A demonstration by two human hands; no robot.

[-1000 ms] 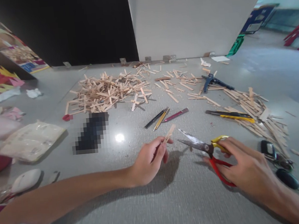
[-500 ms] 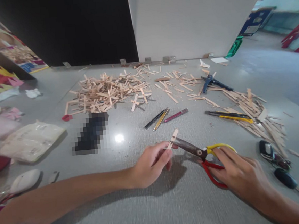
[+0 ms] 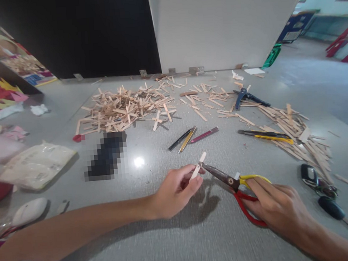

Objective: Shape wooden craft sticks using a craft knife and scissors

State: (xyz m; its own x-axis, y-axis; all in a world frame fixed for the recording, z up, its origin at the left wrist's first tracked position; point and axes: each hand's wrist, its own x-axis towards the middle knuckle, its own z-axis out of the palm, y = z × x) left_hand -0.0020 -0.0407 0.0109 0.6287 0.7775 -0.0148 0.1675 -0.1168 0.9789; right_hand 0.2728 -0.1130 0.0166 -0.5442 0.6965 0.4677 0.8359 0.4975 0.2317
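Note:
Between the thumb and fingers of my left hand point(image 3: 176, 191) is a pale wooden craft stick point(image 3: 202, 158), tilted up and to the right. My right hand point(image 3: 278, 202) is closed round the handles of a pair of scissors point(image 3: 222, 176), one loop yellow and one red. The scissors' tips touch the stick near its middle, where a small dark notch shows. Beyond my hands lie a black pen-like tool point(image 3: 179, 139), a yellow one point(image 3: 187, 139) and a dark pink one point(image 3: 205, 134).
A heap of craft sticks point(image 3: 126, 108) lies at the back. To the right are blue-handled pliers point(image 3: 245, 95), a yellow-black cutter point(image 3: 267, 135), more sticks point(image 3: 283, 121) and keys point(image 3: 331, 208). At left are a blurred dark object point(image 3: 107, 156), a plastic packet point(image 3: 39, 164) and a white mouse point(image 3: 30, 211).
The scissor blades have closed further at the stick, and the red handle has dropped slightly. My left hand keeps hold of the stick, hardly moved.

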